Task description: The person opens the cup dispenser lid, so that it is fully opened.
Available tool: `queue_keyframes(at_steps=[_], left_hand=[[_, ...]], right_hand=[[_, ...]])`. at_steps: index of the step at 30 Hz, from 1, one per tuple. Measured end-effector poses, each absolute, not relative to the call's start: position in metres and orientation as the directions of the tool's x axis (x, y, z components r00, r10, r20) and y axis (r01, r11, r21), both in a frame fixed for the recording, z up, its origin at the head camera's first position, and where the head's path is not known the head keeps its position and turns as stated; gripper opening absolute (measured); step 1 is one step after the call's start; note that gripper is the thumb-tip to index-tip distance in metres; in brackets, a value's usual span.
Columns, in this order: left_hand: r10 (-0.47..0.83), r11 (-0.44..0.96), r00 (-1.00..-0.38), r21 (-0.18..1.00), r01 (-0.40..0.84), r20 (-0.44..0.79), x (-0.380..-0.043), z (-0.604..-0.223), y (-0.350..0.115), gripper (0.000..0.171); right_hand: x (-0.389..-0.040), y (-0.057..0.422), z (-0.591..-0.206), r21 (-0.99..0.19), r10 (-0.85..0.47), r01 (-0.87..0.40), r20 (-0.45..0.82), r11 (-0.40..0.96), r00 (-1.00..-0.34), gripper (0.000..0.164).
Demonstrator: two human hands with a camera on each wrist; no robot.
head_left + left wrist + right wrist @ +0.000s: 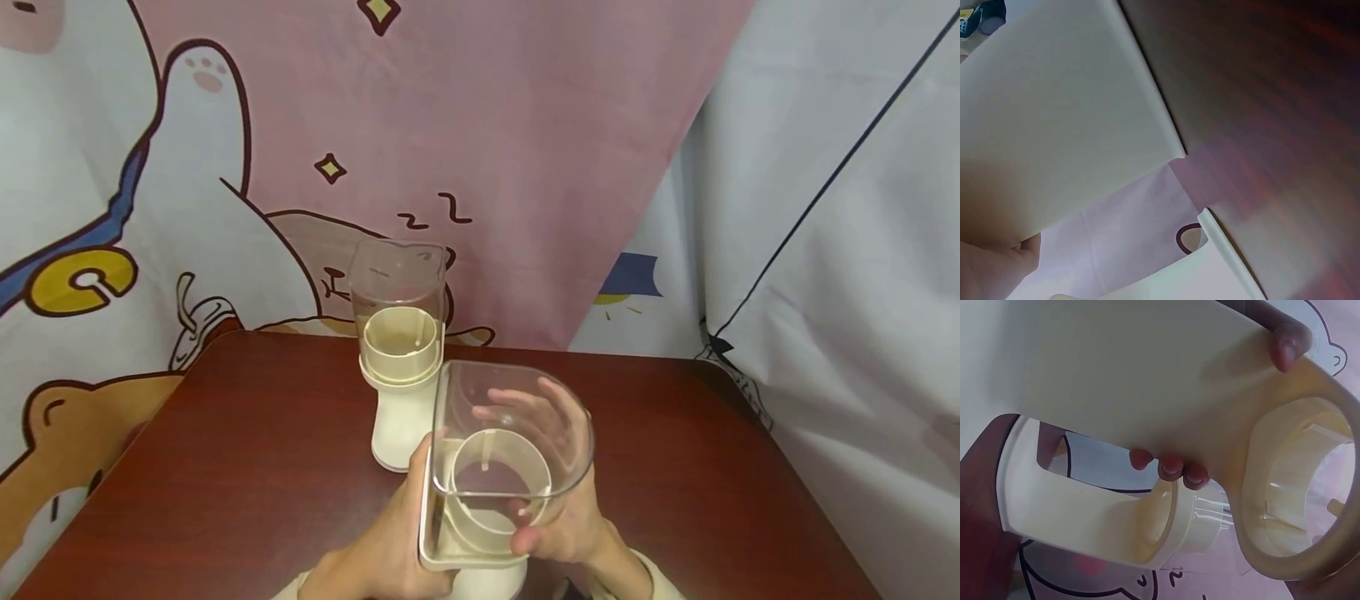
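Observation:
In the head view, my left hand [401,533] grips a cream plastic stand [487,581] with a round ring at its top. Its fingers [1170,467] curl round the stand's neck in the right wrist view. Above the ring sits a clear container [513,379]. My right hand [566,512] wraps round this container; its thumb lies by the ring, and its fingers show through the clear wall. Whether the stand's base touches the table is hard to tell. A second cream stand [401,425] stands upright behind, topped by a similar clear container [397,271].
Dark red-brown table [247,467] lies under everything. A cartoon-printed cloth [525,167] hangs behind it, and a pale cloth [840,275] on the right. Some small dark thing [567,590] shows at the bottom edge, near the right wrist.

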State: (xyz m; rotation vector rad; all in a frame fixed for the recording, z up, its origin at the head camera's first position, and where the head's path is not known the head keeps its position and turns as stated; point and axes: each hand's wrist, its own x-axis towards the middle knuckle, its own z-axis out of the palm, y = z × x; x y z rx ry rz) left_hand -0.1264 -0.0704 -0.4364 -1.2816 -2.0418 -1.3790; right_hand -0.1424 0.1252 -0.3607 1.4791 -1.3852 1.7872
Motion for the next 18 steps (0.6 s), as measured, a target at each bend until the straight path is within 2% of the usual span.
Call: queue_keyframes(at_steps=[8, 11, 15, 18], left_hand=[[0.48, 0.147, -0.568, 0.577, 0.804, 0.669, -0.1246, -0.4339, -0.0725, 0.13], [0.486, 0.145, -0.551, 0.559, 0.816, 0.679, -0.1253, -0.4344, -0.0732, 0.129], [0.497, 0.113, -0.496, 0.514, 0.85, 0.711, -0.1274, -0.4343, -0.0725, 0.121], [0.509, 0.11, -0.485, 0.505, 0.856, 0.711, -0.1283, -0.4317, -0.0714, 0.12]], right_hand=[[-0.1431, 0.1245, -0.3606, -0.383, -0.235, -0.828, 0.921, -0.41, -0.31, 0.106], [-0.142, 0.1236, -0.3604, -0.366, -0.224, -0.841, 0.928, -0.399, -0.298, 0.106], [-0.141, 0.1237, -0.3596, -0.33, -0.22, -0.859, 0.94, -0.391, -0.261, 0.108], [-0.1418, 0.1252, -0.3583, -0.314, -0.224, -0.863, 0.944, -0.395, -0.241, 0.109]])
